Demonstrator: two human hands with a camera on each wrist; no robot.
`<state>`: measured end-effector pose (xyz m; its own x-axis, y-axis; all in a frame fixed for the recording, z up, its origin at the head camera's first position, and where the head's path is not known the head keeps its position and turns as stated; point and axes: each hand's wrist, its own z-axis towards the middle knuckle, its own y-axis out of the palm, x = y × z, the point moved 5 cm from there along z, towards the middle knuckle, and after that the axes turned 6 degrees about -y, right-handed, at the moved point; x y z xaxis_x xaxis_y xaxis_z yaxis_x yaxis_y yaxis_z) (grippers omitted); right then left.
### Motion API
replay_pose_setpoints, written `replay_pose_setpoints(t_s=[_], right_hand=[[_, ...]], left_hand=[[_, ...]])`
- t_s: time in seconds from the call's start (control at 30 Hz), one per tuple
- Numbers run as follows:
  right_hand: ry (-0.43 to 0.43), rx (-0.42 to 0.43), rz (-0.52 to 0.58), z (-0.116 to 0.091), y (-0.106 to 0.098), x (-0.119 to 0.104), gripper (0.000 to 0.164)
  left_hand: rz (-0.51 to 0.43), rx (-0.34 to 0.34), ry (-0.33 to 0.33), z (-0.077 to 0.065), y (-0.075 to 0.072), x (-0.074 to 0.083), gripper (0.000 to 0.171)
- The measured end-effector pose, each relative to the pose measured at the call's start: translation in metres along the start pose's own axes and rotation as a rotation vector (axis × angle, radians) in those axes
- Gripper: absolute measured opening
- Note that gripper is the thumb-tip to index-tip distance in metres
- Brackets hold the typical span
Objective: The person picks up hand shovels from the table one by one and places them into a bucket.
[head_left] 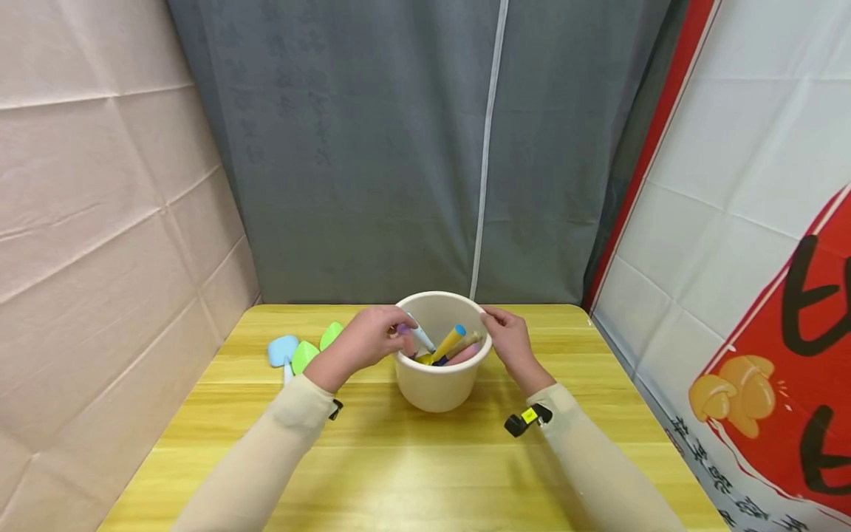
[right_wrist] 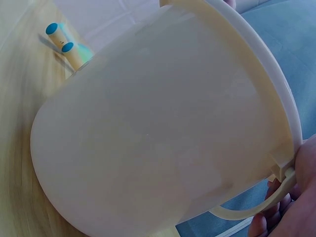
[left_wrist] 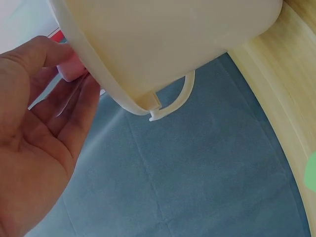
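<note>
We see a yellow wood-grained table (head_left: 419,473) with light gleaming on its near part, a grey curtain (head_left: 346,162) crossed by a white strip (head_left: 488,140) behind it, creased pale pink cloth (head_left: 100,199) along the left, and a red-edged white sheet (head_left: 738,140) with a red print (head_left: 804,384) along the right.

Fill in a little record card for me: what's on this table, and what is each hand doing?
Container: cream bucket, upright on a wooden table
Inside: a yellow stick with a blue end, among other partly hidden pieces
Left hand: pinches a pink piece at the bucket's rim
Right hand: holds the bucket's rim on the opposite side
Left of bucket: light blue shovel and two green pieces
Behind table: grey curtain
Unclear: what the pink piece is
</note>
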<state>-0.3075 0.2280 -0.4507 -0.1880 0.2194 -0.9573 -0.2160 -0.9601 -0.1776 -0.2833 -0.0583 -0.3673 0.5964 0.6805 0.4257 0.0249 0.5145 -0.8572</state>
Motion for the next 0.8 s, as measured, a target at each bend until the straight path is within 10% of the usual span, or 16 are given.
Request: replay_pose_setpoints(t_s=[0.8], right_hand=[[-0.008, 0.0, -0.002, 0.001, 0.0, 0.003, 0.04]], left_hand=[[-0.117, -0.179, 0.07, -0.005, 0.018, 0.015, 0.014]])
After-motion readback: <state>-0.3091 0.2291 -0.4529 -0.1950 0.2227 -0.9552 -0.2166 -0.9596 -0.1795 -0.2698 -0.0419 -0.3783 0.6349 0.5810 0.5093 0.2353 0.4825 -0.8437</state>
